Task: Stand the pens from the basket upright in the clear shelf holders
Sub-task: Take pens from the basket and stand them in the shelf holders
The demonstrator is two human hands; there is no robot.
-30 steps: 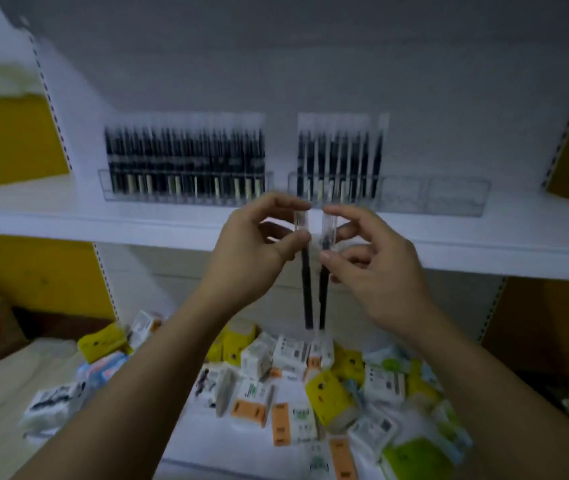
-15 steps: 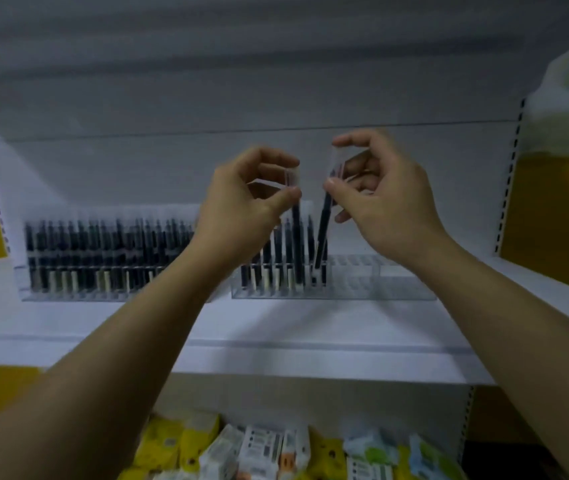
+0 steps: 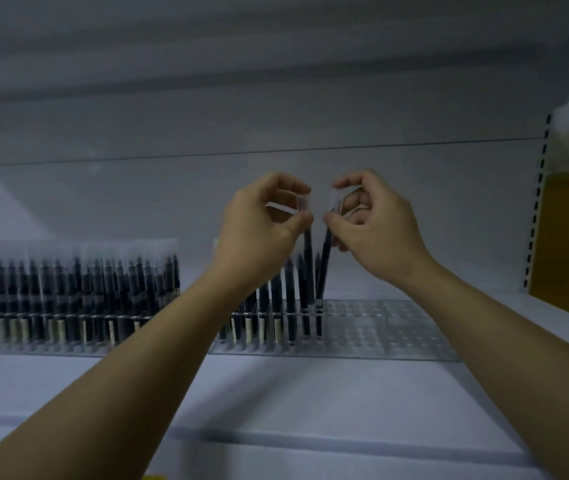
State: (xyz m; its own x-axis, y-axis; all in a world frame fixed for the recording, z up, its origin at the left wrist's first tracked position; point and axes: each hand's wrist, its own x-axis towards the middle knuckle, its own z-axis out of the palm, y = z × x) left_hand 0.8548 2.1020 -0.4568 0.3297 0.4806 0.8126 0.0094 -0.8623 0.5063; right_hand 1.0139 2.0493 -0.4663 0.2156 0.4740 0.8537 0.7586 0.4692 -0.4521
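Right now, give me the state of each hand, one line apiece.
Left hand: closed, pinching the clear top of a slim black pen.
Right hand: closed, pinching a second, tilted black pen.

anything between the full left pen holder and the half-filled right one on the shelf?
Head view: only the left forearm crosses in front of that gap. Behind it, bare white shelf separates the left holder from the right holder.

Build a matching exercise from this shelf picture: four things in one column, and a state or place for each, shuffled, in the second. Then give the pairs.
Things
1. left holder
2. right holder
3. left hand
4. right hand

States
A. pinches the leaning pen
B. packed full of pens
C. half filled, right part bare
D. pinches the upright pen

Pairs: 1-B, 2-C, 3-D, 4-A
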